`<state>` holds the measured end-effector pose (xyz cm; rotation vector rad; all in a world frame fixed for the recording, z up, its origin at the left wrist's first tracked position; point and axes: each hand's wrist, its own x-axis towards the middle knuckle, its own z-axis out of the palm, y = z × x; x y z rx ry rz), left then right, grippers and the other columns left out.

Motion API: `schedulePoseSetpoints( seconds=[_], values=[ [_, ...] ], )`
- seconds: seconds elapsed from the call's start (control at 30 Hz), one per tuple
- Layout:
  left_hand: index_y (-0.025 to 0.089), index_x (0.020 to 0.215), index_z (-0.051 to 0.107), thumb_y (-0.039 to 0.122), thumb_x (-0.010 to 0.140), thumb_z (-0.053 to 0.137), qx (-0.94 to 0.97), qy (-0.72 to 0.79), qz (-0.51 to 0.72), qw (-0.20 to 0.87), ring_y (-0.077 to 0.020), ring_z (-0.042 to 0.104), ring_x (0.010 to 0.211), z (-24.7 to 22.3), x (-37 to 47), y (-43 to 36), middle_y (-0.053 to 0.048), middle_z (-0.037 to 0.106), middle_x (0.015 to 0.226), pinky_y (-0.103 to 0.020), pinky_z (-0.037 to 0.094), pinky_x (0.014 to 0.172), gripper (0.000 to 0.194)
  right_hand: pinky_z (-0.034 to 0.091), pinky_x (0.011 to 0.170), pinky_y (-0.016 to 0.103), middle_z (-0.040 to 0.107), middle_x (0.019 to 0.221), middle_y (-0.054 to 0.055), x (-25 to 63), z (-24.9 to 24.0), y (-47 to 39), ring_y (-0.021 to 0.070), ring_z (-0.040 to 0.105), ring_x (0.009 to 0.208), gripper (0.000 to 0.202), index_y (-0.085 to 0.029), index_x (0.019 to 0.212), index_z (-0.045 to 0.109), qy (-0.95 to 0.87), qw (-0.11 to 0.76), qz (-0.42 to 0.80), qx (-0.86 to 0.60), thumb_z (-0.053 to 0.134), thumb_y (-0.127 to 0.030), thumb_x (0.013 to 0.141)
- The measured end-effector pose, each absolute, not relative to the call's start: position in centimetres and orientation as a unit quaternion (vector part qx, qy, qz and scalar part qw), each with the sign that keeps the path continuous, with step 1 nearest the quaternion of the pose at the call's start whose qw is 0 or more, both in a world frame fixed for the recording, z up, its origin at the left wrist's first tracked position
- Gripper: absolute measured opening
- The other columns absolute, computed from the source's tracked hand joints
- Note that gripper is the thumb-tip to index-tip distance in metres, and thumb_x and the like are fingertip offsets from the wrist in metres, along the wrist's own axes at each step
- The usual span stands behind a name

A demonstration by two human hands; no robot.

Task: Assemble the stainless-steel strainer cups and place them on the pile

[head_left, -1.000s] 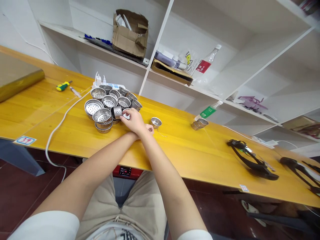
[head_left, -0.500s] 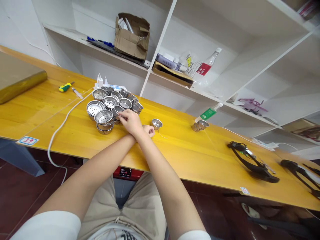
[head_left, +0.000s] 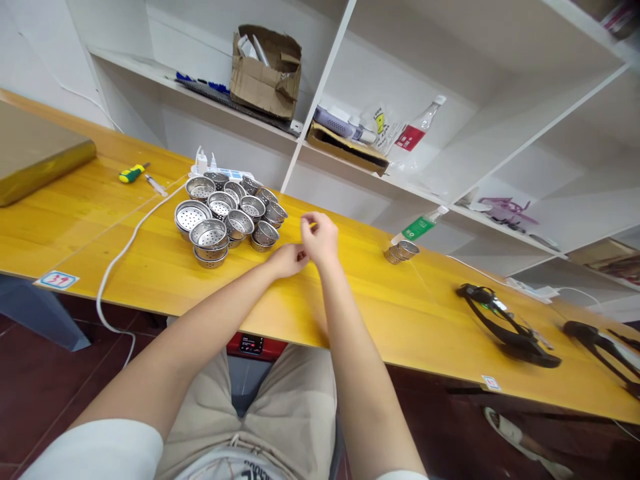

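Observation:
My right hand (head_left: 320,237) is above the table with its thumb and fingers curled together; anything inside is too small to tell. Just left of it and lower, my left hand (head_left: 289,261) has curled fingers, partly hidden by the right hand, and its contents cannot be made out. Several perforated metal cups (head_left: 209,235) stand grouped and partly stacked to the left. The nearest one to my hands is a small cup (head_left: 265,235) at the right edge of that group.
A short row of metal cups (head_left: 401,251) lies by a green-labelled bottle (head_left: 419,228). Black headsets (head_left: 505,327) are at the right. A screwdriver (head_left: 132,174), a white cable (head_left: 120,253) and a brown box (head_left: 40,153) are at the left. Shelves (head_left: 320,73) rise behind.
My right hand has moved right, off the grouped cups, and no longer crosses my left arm. A cup at the group's right edge now shows; the single cup beside my left hand is out of sight.

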<state>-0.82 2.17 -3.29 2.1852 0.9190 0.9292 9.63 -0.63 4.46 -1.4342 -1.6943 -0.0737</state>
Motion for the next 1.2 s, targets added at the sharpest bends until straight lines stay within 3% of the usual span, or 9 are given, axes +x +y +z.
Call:
schedulePoseSetpoints(
  seconds=[0.13,0.33,0.5,0.63,0.83,0.97,1.1,1.2],
  values=[
    [0.019,0.082,0.069,0.029,0.09,0.06,0.815,0.36,0.353,0.285,-0.0156,0.058,0.064,-3.0,-1.2,1.8,0.0,0.068,0.07,-0.028,0.039,0.062,0.016,0.048,0.086,0.036,0.073,0.089,0.009,16.5,1.9,-0.9,0.0235,0.064,0.088,0.02,-0.019,0.083,0.067,-0.592,0.376,-0.035,-0.713,0.055,-0.032,0.092],
    [0.02,0.086,0.067,0.027,0.091,0.058,0.807,0.363,0.394,0.25,-0.0166,0.06,0.071,-3.0,-1.2,2.2,-0.002,0.07,0.08,-0.029,0.046,0.069,0.013,0.046,0.084,0.034,0.075,0.097,0.011,18.3,-2.3,-1.2,0.0243,0.064,0.092,0.027,-0.02,0.089,0.066,-0.559,0.36,-0.012,-0.747,0.054,-0.044,0.094],
    [0.019,0.089,0.065,0.022,0.091,0.057,0.818,0.364,0.381,0.229,-0.0191,0.064,0.079,-3.0,-1.3,2.5,-0.006,0.071,0.088,-0.033,0.052,0.08,0.01,0.046,0.086,0.034,0.075,0.101,0.012,17.5,-2.0,-1.2,0.024,0.065,0.091,0.029,-0.019,0.099,0.065,-0.557,0.387,-0.01,-0.734,0.05,-0.043,0.097],
    [0.018,0.093,0.065,0.022,0.092,0.058,0.81,0.425,0.369,0.165,-0.0262,0.065,0.102,-3.0,-1.4,2.5,-0.011,0.071,0.102,-0.04,0.052,0.097,0.009,0.046,0.09,0.033,0.073,0.106,0.012,16.8,-1.5,-1.7,0.0223,0.064,0.095,0.027,-0.017,0.105,0.062,-0.565,0.423,-0.062,-0.706,0.045,-0.037,0.099],
    [0.019,0.097,0.065,0.025,0.096,0.054,0.784,0.471,0.368,0.167,-0.0265,0.065,0.108,-3.0,-1.7,2.7,-0.012,0.07,0.107,-0.042,0.051,0.102,0.013,0.045,0.094,0.033,0.071,0.107,0.013,16.3,-1.2,-2.1,0.0241,0.063,0.101,0.023,-0.016,0.105,0.063,-0.555,0.375,-0.053,-0.741,0.049,-0.031,0.095],
    [0.02,0.095,0.066,0.026,0.095,0.055,0.806,0.444,0.355,0.167,-0.0267,0.065,0.109,-2.8,-1.7,2.6,-0.011,0.07,0.108,-0.042,0.052,0.102,0.012,0.047,0.087,0.032,0.073,0.102,0.013,17.3,-0.3,-2.6,0.0247,0.065,0.097,0.022,-0.017,0.1,0.067,-0.512,0.329,0.004,-0.794,0.053,-0.031,0.091],
    [0.018,0.108,0.065,0.025,0.093,0.057,0.813,0.425,0.351,0.187,-0.0273,0.065,0.118,-2.8,-1.6,2.4,-0.012,0.07,0.119,-0.042,0.05,0.108,0.018,0.047,0.086,0.031,0.077,0.103,0.014,18.4,0.5,-2.8,0.0263,0.068,0.101,0.027,-0.018,0.098,0.073,-0.486,0.283,0.077,-0.823,0.053,-0.034,0.093],
    [0.016,0.129,0.058,0.024,0.091,0.061,0.819,0.409,0.342,0.212,-0.0282,0.059,0.134,-2.9,-1.6,2.3,-0.015,0.064,0.139,-0.043,0.044,0.118,0.039,0.048,0.089,0.031,0.077,0.112,0.014,18.3,0.3,-2.5,0.0257,0.069,0.107,0.032,-0.017,0.104,0.076,-0.494,0.294,0.113,-0.81,0.053,-0.039,0.095]
  ],
)
